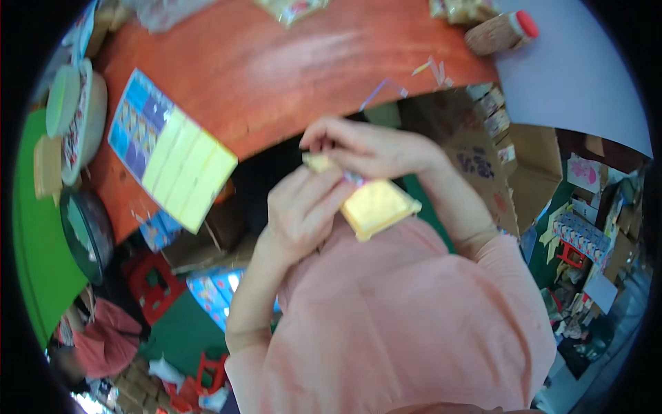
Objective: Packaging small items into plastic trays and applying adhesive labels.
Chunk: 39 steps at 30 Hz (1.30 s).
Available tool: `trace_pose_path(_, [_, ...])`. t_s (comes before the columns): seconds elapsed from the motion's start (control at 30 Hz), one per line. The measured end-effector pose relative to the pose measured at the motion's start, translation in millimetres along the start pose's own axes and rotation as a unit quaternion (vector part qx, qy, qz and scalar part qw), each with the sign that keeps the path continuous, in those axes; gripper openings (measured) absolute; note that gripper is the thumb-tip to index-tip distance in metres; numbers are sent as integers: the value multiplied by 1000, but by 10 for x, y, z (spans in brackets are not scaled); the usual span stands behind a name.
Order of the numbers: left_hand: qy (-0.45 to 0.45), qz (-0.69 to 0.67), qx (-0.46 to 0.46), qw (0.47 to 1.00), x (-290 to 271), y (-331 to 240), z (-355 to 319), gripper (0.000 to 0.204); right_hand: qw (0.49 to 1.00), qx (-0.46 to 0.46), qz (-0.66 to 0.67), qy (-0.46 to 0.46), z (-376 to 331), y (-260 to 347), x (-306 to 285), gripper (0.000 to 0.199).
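Close in front of my shirt I hold a small flat yellow box, its shiny pale-yellow face tilted up. My left hand grips it from the left, fingers closed around its upper part. Over its far end bends my right hand, fingers curled and pressed together near a narrow yellow edge that sticks out. A strip of purple and pink shows on the box between the two hands. My fingers hide the rest of its upper part.
A printed blue-and-yellow cardboard sheet overhangs the near edge of the red-brown table. A jar with a red lid lies at the far right. Beside my right arm stands an open cardboard box; bowls line the left.
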<state>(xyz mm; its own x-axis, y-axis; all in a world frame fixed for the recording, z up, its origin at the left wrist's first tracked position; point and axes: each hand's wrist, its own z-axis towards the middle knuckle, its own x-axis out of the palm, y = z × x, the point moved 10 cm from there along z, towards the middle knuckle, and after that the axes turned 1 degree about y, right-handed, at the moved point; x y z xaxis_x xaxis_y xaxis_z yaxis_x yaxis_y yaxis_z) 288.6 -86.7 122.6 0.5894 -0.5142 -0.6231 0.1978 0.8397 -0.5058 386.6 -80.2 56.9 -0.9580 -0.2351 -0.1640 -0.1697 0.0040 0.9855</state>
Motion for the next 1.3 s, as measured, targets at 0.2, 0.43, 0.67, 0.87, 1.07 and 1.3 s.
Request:
trace_pose_path(0.2, [-97, -48, -168, 980, -134, 386, 219, 24, 905, -9, 275, -324, -199, -380, -518, 25])
trace_pose_path(0.43, [-251, -402, -440, 763, 208, 1248, 165, 26, 925, -61, -205, -313, -71, 360, -617, 82])
trace_pose_path(0.67, [-168, -425, -377, 805, 509, 1185, 508, 61, 790, -56, -441, -421, -154, 754, -1824, 55])
trace_pose_path(0.87, [-136, -204, -362, 899, 441, 1303, 213, 20, 556, 373, -593, -446, -863, 676, -3673, 52])
trace_pose_path(1.07, [-117, -168, -317, 926, 374, 1312, 122, 21, 537, 418, -618, -394, -596, 480, -3804, 46])
trace_pose_path(1.3, [-130, -136, -285, 940, 495, 1111, 434, 14, 649, 361, -594, -309, -245, 204, -4536, 55])
